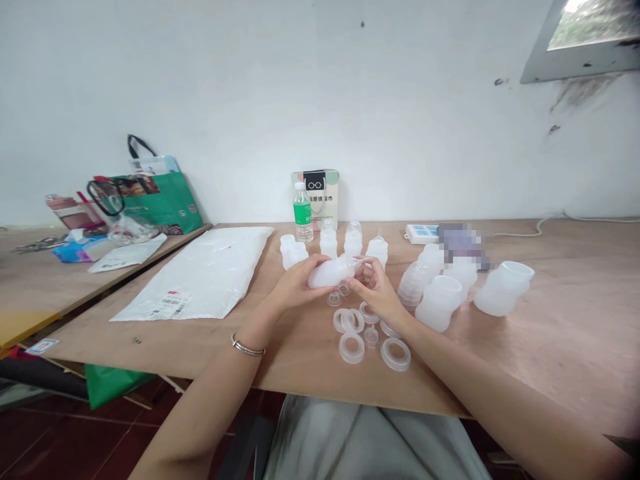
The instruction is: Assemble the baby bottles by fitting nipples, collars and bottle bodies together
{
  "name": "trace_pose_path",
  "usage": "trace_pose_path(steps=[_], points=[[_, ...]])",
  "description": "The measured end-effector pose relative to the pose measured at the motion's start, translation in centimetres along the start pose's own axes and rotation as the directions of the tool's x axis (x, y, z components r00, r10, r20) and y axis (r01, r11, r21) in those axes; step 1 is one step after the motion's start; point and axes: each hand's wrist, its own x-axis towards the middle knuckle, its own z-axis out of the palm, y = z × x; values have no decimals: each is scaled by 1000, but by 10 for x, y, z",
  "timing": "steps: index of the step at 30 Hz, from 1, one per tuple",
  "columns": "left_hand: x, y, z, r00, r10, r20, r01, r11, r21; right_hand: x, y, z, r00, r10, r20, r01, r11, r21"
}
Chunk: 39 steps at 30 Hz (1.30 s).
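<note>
Your left hand [295, 283] grips a translucent bottle [333, 271] over the table [550, 347]; your right hand [375, 287] pinches its neck end, perhaps fitting a nipple; three capped bottles [353, 241] stand finished; loose rings [352, 347] and open bottle bodies [440, 301] remain.

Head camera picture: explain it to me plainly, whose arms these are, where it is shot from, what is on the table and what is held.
There is no machine. A person wears a camera on the head, looking down at their own bare arms. The left hand and right hand together hold a translucent bottle on its side above the wooden table. Below the hands lie loose plastic rings. To the right lie more bottle bodies; behind stand small capped bottles, a water bottle and, on the left, a white plastic bag.
</note>
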Motion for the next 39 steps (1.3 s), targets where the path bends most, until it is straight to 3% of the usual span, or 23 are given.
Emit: trace_pose_path(steps=[4,9,13,17,24,27,31,33,39], points=[[0,0,0,1000,-5,-21,6,1000,29,-1,-1,0,994,24,110,-30,998,54],[1,-1,0,985,-36,-171,43,998,37,0,0,0,996,20,91,-22,1000,14],[0,0,3,997,-23,-74,23,1000,-8,0,0,1,998,40,52,-44,996,83],[0,0,5,999,36,2,-35,998,-45,-2,-3,1,984,85,160,-101,990,94],[2,-2,7,961,-148,-235,132,988,-82,-5,-7,1,986,59,157,-73,994,84],[1,2,7,980,-114,-165,95,988,-119,-3,-6,1,990,86,115,-98,990,103],[-1,9,7,999,-32,12,34,988,-152,-2,-2,2,983,125,134,-143,981,132],[-1,9,8,999,-32,28,36,988,-152,-2,-3,2,980,130,150,-149,981,127],[2,1,7,956,-186,-227,162,979,-120,-5,-8,3,982,98,163,-116,988,104]])
